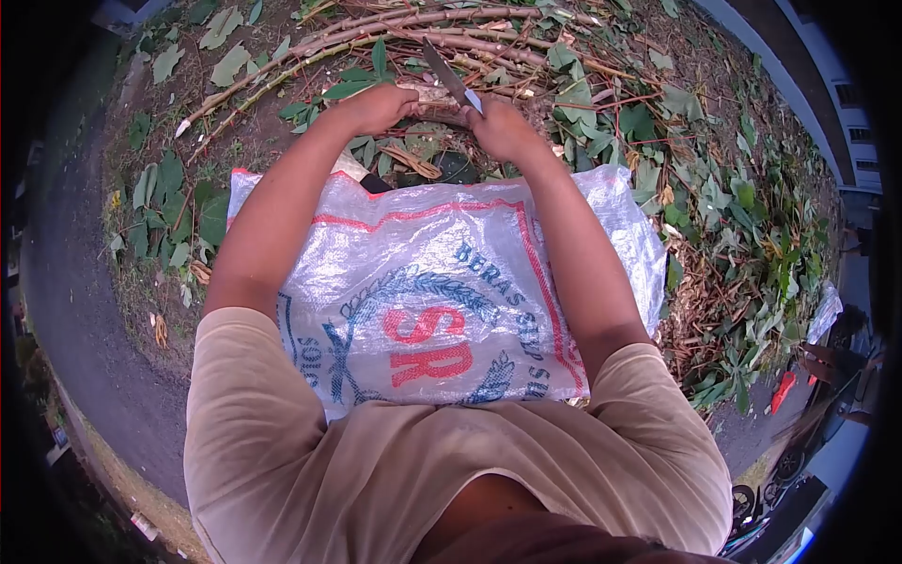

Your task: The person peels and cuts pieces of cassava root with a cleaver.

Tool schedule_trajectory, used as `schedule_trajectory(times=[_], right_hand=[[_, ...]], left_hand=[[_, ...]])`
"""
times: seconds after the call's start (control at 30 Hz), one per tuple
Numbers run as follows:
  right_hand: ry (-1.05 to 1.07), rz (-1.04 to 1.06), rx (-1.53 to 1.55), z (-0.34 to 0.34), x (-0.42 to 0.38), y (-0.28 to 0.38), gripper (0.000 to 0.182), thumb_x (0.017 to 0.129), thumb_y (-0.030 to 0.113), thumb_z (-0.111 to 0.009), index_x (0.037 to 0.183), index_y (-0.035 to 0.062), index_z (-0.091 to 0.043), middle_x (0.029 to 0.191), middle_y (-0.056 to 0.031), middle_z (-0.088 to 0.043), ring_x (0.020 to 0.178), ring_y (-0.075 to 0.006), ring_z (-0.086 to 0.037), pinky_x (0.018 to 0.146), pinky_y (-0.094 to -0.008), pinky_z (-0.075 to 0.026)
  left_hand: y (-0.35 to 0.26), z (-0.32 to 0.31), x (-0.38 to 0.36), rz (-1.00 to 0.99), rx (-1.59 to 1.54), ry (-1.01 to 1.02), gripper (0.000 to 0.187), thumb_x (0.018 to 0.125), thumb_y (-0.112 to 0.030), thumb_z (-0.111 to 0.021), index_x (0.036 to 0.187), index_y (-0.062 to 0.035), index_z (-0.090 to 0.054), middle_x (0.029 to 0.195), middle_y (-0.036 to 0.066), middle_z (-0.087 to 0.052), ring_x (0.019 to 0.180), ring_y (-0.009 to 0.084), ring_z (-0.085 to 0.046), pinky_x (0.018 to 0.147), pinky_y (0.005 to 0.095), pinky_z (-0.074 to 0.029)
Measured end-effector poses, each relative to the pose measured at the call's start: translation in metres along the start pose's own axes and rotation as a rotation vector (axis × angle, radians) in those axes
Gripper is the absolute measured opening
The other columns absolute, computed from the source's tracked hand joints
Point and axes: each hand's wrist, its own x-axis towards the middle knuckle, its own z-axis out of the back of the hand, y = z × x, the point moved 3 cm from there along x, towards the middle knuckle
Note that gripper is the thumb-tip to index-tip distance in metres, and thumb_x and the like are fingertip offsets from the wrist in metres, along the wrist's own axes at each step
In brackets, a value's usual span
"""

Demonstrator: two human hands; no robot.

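Observation:
My right hand (pixel 503 129) is closed around the handle of a knife (pixel 443 70). Its long blade points up and to the left, over the plant stems. Opposite it, my left hand (pixel 378 108) is closed, its fingertips pinching what looks like a thin stem (pixel 440 103) that runs toward the knife hand. Green leaves (pixel 349 88) show just beyond the left hand. Beneath both hands lies a short piece of pale wood, partly hidden. A white woven sack (pixel 423 244) with red and blue print covers my lap below the forearms.
Long cut branches (pixel 395 26) lie across the ground ahead. Leaves and stalks (pixel 719 207) are heaped at the right, with brown shavings (pixel 700 301) beside the sack. A paved strip (pixel 80 263) runs along the left. A red object (pixel 782 392) lies at the far right.

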Motion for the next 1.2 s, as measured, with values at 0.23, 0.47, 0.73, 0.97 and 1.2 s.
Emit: schedule_trajectory(times=[0.23,0.47,0.73,0.97,1.2], right_hand=[[-0.289,0.023,0.491,0.037,-0.020,0.015,0.047,0.108,0.041,-0.050,0.116,-0.0024,-0.066,0.091,-0.0234,-0.070,0.089,-0.0408,-0.069,0.081,-0.0490,-0.051],[-0.054,0.053,0.082,-0.010,0.008,-0.014,0.050,0.107,0.039,-0.051,0.126,-0.0058,-0.060,0.106,-0.0317,-0.071,0.104,-0.0478,-0.069,0.094,-0.0555,-0.051],[0.016,-0.082,0.170,-0.001,-0.001,-0.007,0.050,0.105,0.042,-0.051,0.122,-0.0033,-0.067,0.114,-0.0308,-0.071,0.113,-0.0468,-0.067,0.100,-0.0535,-0.050],[-0.317,-0.040,0.403,0.032,-0.025,0.019,0.047,0.106,0.041,-0.052,0.117,-0.0030,-0.067,0.098,-0.0272,-0.072,0.097,-0.0456,-0.070,0.088,-0.0526,-0.053],[0.045,-0.174,0.222,0.007,0.003,-0.026,0.045,0.107,0.040,-0.054,0.122,-0.0014,-0.063,0.079,-0.0137,-0.067,0.072,-0.0282,-0.068,0.071,-0.0442,-0.053]], left_hand=[[0.000,-0.012,0.001,0.071,0.201,0.055,0.024,0.106,-0.022,-0.052,0.116,-0.0027,-0.062,0.101,0.026,-0.069,0.097,0.0449,-0.067,0.084,0.0543,-0.051],[-0.002,-0.013,-0.002,0.022,0.235,0.062,0.023,0.104,-0.022,-0.054,0.111,-0.0023,-0.063,0.097,0.026,-0.069,0.093,0.0466,-0.067,0.083,0.0562,-0.051],[0.009,-0.004,-0.004,0.058,0.163,0.070,0.027,0.109,-0.024,-0.049,0.112,-0.0007,-0.062,0.097,0.024,-0.069,0.093,0.0438,-0.067,0.083,0.0523,-0.050],[0.013,0.041,-0.006,0.184,-0.085,-0.208,0.034,0.107,-0.022,-0.051,0.131,-0.0002,-0.061,0.123,0.023,-0.069,0.112,0.0409,-0.067,0.097,0.0484,-0.051],[0.026,0.021,0.003,0.060,0.102,-0.321,0.059,0.101,-0.015,-0.057,0.157,-0.0096,-0.040,0.148,0.021,-0.055,0.137,0.0387,-0.055,0.115,0.0449,-0.044]])
